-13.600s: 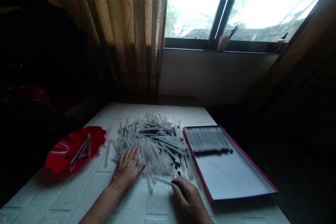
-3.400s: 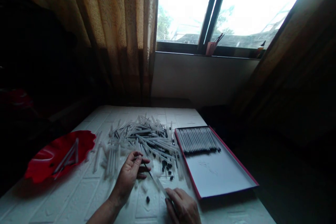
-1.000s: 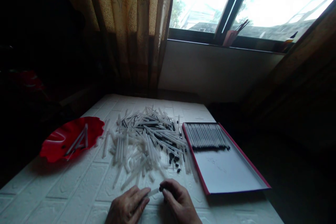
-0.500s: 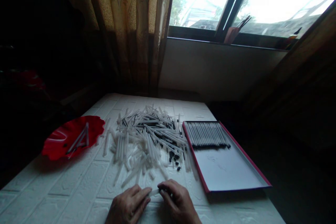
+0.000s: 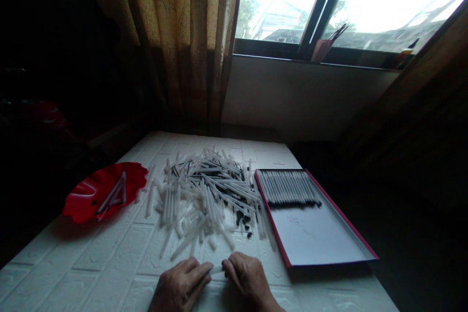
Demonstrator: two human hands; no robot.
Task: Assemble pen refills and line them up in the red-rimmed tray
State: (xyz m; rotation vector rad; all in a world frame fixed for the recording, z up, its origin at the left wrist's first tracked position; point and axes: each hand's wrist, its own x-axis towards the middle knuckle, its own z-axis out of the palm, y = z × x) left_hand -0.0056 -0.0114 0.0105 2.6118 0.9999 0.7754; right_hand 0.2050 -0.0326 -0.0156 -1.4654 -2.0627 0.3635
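At the near edge of the table, my left hand (image 5: 181, 283) pinches one end of a translucent pen barrel (image 5: 217, 270). My right hand (image 5: 248, 278) is closed at the barrel's other end, where something small and dark shows at its fingertips. Beyond both hands lies a heap of clear pen barrels (image 5: 197, 219), with thin dark refills mixed in further back. Small black plugs (image 5: 242, 218) are scattered at the heap's right side. To the right, a red-rimmed box lid (image 5: 307, 248) holds a row of black-tipped pens (image 5: 292, 187).
A red scalloped bowl (image 5: 82, 200) with a few tubes in it stands on the left. White brick-patterned covering lies over the table (image 5: 106, 258). Behind are a curtain (image 5: 183, 34) and a window, with a holder (image 5: 321, 49) on the sill.
My right hand has turned slightly, and the dark piece at its fingertips shows less now. The left hand keeps its pinch on the barrel. The heap and the row of pens are unchanged.
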